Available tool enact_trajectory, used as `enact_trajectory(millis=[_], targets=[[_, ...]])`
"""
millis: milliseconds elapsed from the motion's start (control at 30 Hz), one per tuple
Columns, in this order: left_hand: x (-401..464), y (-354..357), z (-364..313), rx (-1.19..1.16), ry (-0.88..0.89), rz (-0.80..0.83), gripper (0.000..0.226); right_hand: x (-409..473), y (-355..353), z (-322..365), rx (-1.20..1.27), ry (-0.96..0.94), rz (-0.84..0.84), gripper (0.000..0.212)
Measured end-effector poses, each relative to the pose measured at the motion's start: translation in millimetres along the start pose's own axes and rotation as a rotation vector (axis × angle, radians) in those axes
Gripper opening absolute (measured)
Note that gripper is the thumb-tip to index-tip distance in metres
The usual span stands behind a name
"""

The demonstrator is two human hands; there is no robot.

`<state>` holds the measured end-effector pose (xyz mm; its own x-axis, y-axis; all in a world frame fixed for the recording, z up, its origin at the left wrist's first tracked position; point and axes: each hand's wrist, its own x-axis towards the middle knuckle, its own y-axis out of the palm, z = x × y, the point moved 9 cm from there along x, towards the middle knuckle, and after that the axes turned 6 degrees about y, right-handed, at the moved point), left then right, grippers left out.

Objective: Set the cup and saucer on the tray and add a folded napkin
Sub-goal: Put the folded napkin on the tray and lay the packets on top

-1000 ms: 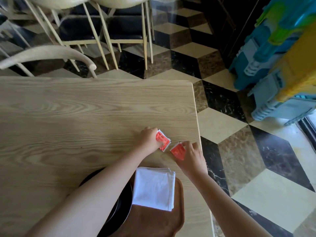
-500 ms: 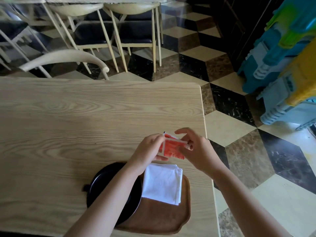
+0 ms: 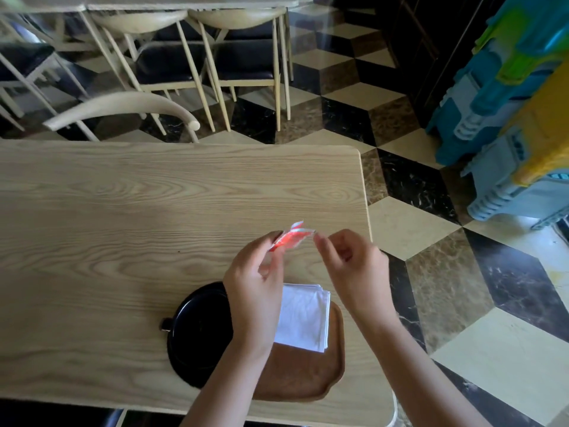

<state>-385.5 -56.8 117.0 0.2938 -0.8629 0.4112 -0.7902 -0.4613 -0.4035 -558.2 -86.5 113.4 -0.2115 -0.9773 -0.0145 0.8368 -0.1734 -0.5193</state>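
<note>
Above the brown wooden tray [image 3: 308, 377], at the near right end of the pale wood-grain table [image 3: 123, 211], I see both hands raised. My left hand [image 3: 255, 288] pinches red-and-white paper sachets [image 3: 289, 238] between its curled fingertips. My right hand [image 3: 351, 266] hangs just beside the sachets with its fingers loosely curled; motion blur keeps me from telling whether its fingertips touch the paper. On the tray lies the folded white napkin [image 3: 303, 315], toward the tray's far side. At the tray's left edge sits the black round saucer [image 3: 197, 334], overlapping the rim; my left forearm hides part of it, so I cannot make out the cup.
</note>
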Motion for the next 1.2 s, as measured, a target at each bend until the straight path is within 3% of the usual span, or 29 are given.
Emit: enact_trajectory(millis=[100, 300, 367, 433, 500, 567, 633, 667, 733, 833, 933, 1067, 1200], targets=[[-13.6, -1.3, -25.4, 0.017, 0.228, -0.063, 0.020, -19.7, 21.8, 3.0, 0.243, 0.159, 0.225, 0.054], [-40.6, -0.8, -43.9, -0.035, 0.340, 0.025, 0.032, -26.6, 19.6, -3.6, 0.386, 0.203, 0.213, 0.030], [-42.2, -12.1, -37.3, -0.114, 0.229, 0.037, 0.037, -29.5, 19.5, -7.7, 0.397, 0.216, 0.285, 0.023], [-36.5, -24.7, -15.5, -0.208, -0.060, 0.044, 0.044, -32.5, 20.9, -8.6, 0.322, 0.183, 0.379, 0.020], [-31.4, -19.4, 0.6, -0.226, -0.301, 0.220, 0.049, -37.0, 24.0, -7.2, 0.210, 0.128, 0.474, 0.017], [-29.1, -10.4, 1.4, -0.251, -0.360, 0.403, 0.033, -41.6, 24.9, -2.9, 0.115, 0.082, 0.555, 0.018], [-26.4, -9.7, -3.0, -0.286, -0.337, 0.444, 0.007, -45.8, 25.4, 2.2, 0.043, 0.042, 0.607, 0.024], [-27.6, -10.4, -2.7, -0.283, -0.326, 0.444, 0.008, -46.6, 25.5, 2.6, 0.025, 0.032, 0.614, 0.026], [-33.5, -13.1, 2.8, -0.305, -0.343, 0.418, 0.009, -46.5, 24.2, 1.1, 0.044, 0.031, 0.586, 0.022], [-41.6, -23.7, 14.9, -0.339, -0.395, 0.265, 0.015, -52.0, 21.8, -3.7, 0.290, 0.106, 0.544, 0.008], [-52.7, -32.7, 22.5, -0.322, -0.435, 0.132, 0.018, -60.2, 18.1, -14.9, 0.428, 0.190, 0.457, 0.012], [-70.4, -31.8, 23.7, -0.316, -0.461, 0.107, 0.020, -71.5, 11.5, -34.3, 0.451, 0.291, 0.250, 0.012], [-94.4, -32.7, 32.7, -0.286, -0.481, 0.100, 0.018, -94.8, 17.7, -51.3, 0.475, 0.356, 0.254, 0.013]])
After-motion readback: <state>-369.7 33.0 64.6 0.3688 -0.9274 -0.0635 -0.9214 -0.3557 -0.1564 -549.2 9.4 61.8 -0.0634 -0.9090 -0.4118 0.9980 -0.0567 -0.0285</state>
